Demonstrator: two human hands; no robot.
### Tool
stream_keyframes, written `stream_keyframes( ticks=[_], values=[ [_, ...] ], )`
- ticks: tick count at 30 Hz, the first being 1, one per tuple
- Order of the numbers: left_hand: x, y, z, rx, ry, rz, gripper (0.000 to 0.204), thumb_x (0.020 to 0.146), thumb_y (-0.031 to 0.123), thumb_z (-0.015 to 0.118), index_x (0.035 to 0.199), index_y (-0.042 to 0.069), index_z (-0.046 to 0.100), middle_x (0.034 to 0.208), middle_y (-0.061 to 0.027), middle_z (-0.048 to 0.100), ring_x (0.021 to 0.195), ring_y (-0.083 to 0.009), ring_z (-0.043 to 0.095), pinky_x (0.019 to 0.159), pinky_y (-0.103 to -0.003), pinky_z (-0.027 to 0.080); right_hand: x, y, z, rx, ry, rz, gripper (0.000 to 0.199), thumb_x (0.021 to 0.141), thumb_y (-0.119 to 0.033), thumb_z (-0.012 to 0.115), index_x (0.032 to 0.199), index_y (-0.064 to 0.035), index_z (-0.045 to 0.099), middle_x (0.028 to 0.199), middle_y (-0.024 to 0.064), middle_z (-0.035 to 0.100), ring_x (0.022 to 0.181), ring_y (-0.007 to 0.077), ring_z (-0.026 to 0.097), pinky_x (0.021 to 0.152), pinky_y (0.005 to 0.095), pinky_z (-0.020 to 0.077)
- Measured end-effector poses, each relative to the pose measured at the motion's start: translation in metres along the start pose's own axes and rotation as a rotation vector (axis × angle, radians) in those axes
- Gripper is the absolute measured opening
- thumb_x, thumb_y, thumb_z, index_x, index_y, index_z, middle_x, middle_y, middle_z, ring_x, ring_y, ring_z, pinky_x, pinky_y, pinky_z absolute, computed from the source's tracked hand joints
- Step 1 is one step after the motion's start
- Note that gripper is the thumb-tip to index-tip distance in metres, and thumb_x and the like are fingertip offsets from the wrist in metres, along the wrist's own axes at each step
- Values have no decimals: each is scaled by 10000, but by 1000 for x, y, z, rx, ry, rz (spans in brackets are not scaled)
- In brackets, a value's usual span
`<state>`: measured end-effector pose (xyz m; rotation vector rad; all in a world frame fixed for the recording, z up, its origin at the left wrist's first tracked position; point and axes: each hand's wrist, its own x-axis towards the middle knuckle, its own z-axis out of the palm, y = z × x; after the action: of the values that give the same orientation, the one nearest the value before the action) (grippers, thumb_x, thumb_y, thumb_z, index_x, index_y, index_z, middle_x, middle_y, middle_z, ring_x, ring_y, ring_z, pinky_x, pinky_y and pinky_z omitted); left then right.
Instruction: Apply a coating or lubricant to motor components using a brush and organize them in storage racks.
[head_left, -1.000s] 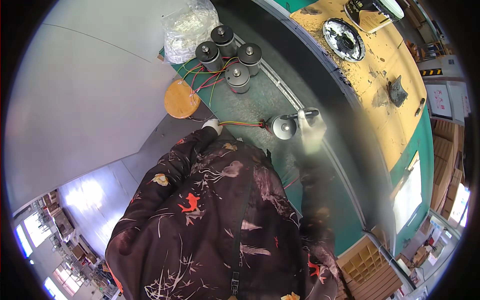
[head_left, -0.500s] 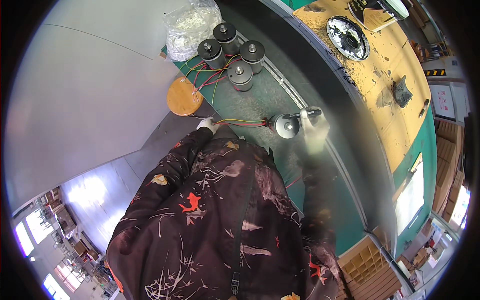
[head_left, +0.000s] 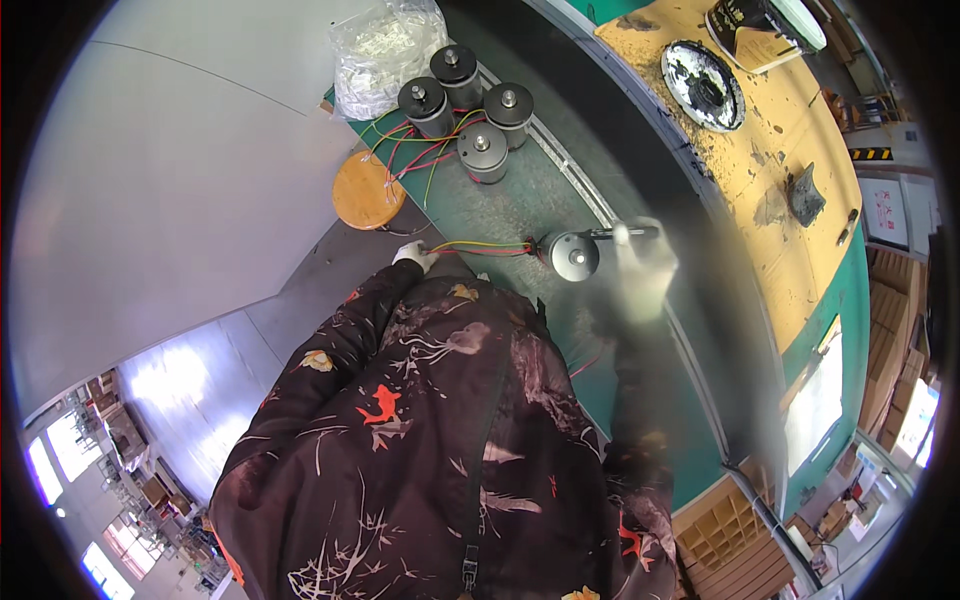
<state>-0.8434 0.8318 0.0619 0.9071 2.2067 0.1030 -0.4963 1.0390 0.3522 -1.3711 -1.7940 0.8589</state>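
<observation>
A small cylindrical motor (head_left: 572, 262) with a silver-grey top and a short shaft rests on the green work surface. Red and yellow wires (head_left: 480, 245) run from its left side to my left hand (head_left: 414, 256), which wears a white glove and is closed on their ends. To the right of the motor, my gloved right hand (head_left: 645, 272) is smeared by motion. It grips a slim dark pen-like tool (head_left: 607, 234), whose left end comes close to the motor's upper edge; whether they touch I cannot tell. The tool's exact kind is unclear.
Several more motors (head_left: 482, 152) with tangled wires stand farther off, beside a clear plastic bag (head_left: 385, 65) of white pieces. A round wooden stool (head_left: 366, 190) is at the left. Right lies a stained yellow board (head_left: 770, 200) with a messy lid (head_left: 703, 86) and bucket (head_left: 765, 28).
My right hand has moved a little right and down with the dark tool, which now lies more level. My left hand and the motor have hardly moved.
</observation>
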Motion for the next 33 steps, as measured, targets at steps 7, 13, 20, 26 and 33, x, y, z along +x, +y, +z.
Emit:
stream_keyframes(
  ticks=[7, 13, 20, 26, 33],
  values=[
    [1, -6, 10, -47, -3, -27, 488, 741, 451, 772, 1033, 65, 706, 1006, -172, 722, 981, -339, 687, 863, -420, 536, 106, -107, -91, 434, 432, -112, 140, 950, -119, 664, 1022, 0, 654, 804, 37, 659, 654, 88, 584, 589, 230, 468],
    [0, -1, 4, -70, -62, -91, 512, 738, 459, 781, 1069, 75, 710, 1016, -161, 725, 1002, -312, 691, 881, -391, 532, 170, -81, -96, 28, 326, -155, 199, 906, -184, 746, 962, -3, 686, 797, 37, 694, 682, 87, 600, 645, 244, 483],
    [10, -2, 10, -81, 37, -49, 525, 719, 453, 791, 1069, 69, 709, 1018, -153, 730, 977, -312, 699, 870, -393, 540, 104, -108, -83, 280, 418, -185, 120, 923, -73, 692, 1011, 3, 660, 828, 39, 688, 722, 89, 609, 665, 229, 497],
    [11, 3, 4, -22, -25, -63, 511, 731, 443, 784, 1063, 61, 715, 1019, -160, 730, 981, -304, 699, 866, -391, 540, 12, 4, -5, 198, 190, 71, 138, 884, -126, 751, 928, -35, 658, 702, -76, 548, 607, 14, 437, 541, 194, 361],
    [9, 1, 4, -35, -50, -108, 505, 735, 439, 783, 1065, 63, 718, 1034, -157, 730, 997, -301, 696, 874, -385, 535, -20, 37, 26, 263, 140, 178, 107, 909, -108, 718, 929, -27, 651, 699, -46, 576, 596, 21, 453, 537, 210, 393]
  ],
)
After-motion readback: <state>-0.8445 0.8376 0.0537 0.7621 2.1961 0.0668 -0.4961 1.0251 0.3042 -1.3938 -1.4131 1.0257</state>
